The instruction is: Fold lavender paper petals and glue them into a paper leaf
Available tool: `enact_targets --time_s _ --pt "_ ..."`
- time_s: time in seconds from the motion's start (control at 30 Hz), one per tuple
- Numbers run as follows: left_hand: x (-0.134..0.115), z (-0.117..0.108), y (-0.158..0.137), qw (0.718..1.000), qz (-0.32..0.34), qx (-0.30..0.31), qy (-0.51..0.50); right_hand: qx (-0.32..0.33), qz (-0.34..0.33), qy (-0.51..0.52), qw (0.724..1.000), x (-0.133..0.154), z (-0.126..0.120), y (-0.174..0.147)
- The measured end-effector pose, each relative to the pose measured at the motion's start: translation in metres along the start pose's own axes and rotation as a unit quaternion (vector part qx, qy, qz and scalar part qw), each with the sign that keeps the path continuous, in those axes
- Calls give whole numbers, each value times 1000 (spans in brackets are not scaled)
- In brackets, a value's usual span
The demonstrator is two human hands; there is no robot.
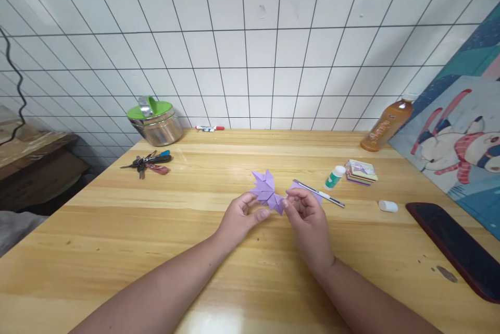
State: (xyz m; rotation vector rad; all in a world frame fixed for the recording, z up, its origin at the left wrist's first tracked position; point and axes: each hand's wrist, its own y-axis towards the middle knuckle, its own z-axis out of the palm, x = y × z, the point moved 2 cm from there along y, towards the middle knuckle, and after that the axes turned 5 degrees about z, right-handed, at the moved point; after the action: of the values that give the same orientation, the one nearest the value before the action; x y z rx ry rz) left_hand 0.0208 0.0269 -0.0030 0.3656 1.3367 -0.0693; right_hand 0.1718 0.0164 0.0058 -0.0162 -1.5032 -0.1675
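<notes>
Between my two hands is a folded purple paper piece (pixel 266 188) with several pointed tips, held above the wooden table. My left hand (pixel 242 215) grips its left lower side, fingers behind and thumb in front. At the lower right tip, my right hand (pixel 308 222) pinches the paper between thumb and fingers. Just behind my right hand lies a flat purple paper (pixel 317 197), partly hidden by that hand, and a slim pen or knife (pixel 328 197) rests across it. A glue stick (pixel 334 177) with its white cap off lies tilted beyond.
A white cap (pixel 388 206), a stack of paper squares (pixel 361 172) and a dark phone (pixel 455 248) lie to the right. An orange drink bottle (pixel 387 123) stands behind them. Keys (pixel 146 162), a green-lidded metal pot (pixel 156 123) and a marker (pixel 210 128) sit at the back left.
</notes>
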Motion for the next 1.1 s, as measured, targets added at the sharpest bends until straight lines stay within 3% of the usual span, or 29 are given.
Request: enact_targets --time_s 0.23,0.37,0.47,0.63,0.73,0.83,1.1 --pt "1 2 0 998 -52 -35 31 36 2 -47 998 -5 0 0" --pt "1 3 0 996 -47 2 73 102 -53 -147 982 -4 -1 5" --pt "2 3 0 994 -43 30 96 110 -68 -201 971 -3 -1 8" --pt "5 2 -2 993 -41 38 103 98 -22 -144 985 -5 -1 10" --pt "5 2 -2 995 -32 14 98 97 32 -70 992 -8 1 9" --pt "3 2 0 996 -31 -5 88 99 38 -35 994 -9 3 7" --pt "2 -5 0 990 -32 -15 135 139 25 -135 981 -7 -1 11"
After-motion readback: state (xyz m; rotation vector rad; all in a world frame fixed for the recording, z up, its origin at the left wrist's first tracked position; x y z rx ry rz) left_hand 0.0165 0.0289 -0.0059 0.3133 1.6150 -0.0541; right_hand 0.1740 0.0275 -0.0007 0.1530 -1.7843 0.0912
